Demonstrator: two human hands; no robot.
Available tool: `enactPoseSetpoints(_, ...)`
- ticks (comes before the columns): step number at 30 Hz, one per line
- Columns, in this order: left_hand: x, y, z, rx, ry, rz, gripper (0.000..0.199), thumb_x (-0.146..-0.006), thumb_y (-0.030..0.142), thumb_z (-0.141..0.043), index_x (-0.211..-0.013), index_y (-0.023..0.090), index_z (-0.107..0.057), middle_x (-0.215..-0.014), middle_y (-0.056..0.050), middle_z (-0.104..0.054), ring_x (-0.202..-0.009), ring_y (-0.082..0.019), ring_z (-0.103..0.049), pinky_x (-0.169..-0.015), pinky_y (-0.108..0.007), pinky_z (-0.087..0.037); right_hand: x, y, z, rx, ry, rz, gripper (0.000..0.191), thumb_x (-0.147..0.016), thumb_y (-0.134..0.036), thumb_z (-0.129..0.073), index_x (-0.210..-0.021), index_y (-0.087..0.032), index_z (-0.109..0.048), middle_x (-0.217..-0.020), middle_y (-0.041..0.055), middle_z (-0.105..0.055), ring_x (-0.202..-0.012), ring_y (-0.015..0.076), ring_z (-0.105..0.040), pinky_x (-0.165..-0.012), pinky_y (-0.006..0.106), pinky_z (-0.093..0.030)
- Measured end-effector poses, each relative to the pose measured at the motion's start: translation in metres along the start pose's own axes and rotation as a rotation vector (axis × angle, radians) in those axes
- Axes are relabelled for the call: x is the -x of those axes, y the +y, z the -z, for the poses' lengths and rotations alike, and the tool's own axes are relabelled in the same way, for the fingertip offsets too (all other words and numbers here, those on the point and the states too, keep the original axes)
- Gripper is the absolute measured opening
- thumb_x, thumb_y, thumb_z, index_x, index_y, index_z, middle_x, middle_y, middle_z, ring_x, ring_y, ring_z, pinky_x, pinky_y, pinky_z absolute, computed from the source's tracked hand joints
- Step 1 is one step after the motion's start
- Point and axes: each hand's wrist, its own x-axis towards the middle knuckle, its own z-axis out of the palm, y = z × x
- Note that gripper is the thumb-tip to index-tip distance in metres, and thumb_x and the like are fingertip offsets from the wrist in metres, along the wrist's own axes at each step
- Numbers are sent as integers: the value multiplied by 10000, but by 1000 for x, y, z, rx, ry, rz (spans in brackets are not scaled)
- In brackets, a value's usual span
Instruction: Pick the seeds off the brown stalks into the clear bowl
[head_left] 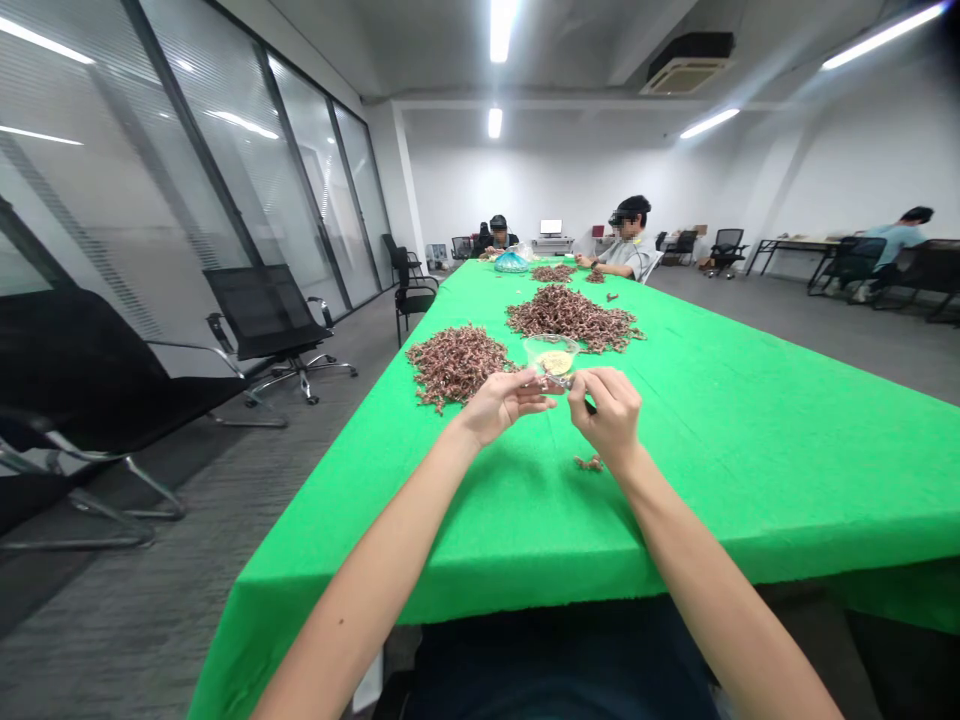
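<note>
Above the green cloth, my left hand (504, 402) pinches a small piece between thumb and fingers; its kind is too small to make out. My right hand (611, 410) is closed around a thin metallic tool (561, 381), whose tip meets the piece at the left fingertips. Just behind both hands stands a clear plastic bowl (531, 350) with pale yellow bits in it. A heap of small brown, twisted pieces (459, 365) lies beyond my left hand, and a larger heap (574, 318) sits behind the bowl. A few brown pieces (589, 463) lie below my right hand.
The long table (750, 440) has a green cloth over it. At its far end are smaller brown heaps (553, 273), a blue plastic bag (511, 262) and two seated people. Black chairs (262, 315) line the left side by a glass partition. Another person sits far right.
</note>
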Motion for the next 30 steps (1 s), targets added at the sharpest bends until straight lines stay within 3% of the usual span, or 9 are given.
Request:
enactPoseSetpoints(9, 2, 1, 2, -42, 7, -9, 306, -778, 372, -763, -898, 92, -739, -921, -142, -761, -740, -182, -725, -700, -261, -552, 1, 0, -2, -5, -26, -4, 177, -922, -199, -505, -806, -199, -638, -768, 59, -680, -716, 180, -605, -705, 321, -453)
enactPoseSetpoints(18, 2, -4, -6, -273, 58, -186, 418, -644, 383, -859, -964, 133, -759, -957, -110, -745, -774, -192, -712, -717, -302, -546, -1, -7, -1, -67, -18, -117, 259, -944, -203, -462, -725, -199, -600, -661, 27, -614, -608, 148, -536, -634, 288, -406)
enactPoseSetpoints(24, -2, -10, -9, -292, 139, -296, 411, -614, 340, -881, -949, 135, -762, -957, -108, -759, -766, -189, -703, -721, -316, -559, -2, -13, -6, -220, -44, -341, 358, -960, -282, -440, -646, -190, -587, -576, 6, -561, -522, 135, -481, -571, 282, -373)
enactPoseSetpoints(30, -6, -13, -6, -245, 185, -282, 445, -617, 376, -877, -957, 122, -744, -934, -107, -762, -615, -154, -682, -633, -310, -563, 0, -5, -11, -438, -134, -552, 409, -966, -399, -454, -674, -180, -638, -588, 3, -597, -549, 140, -522, -595, 273, -411)
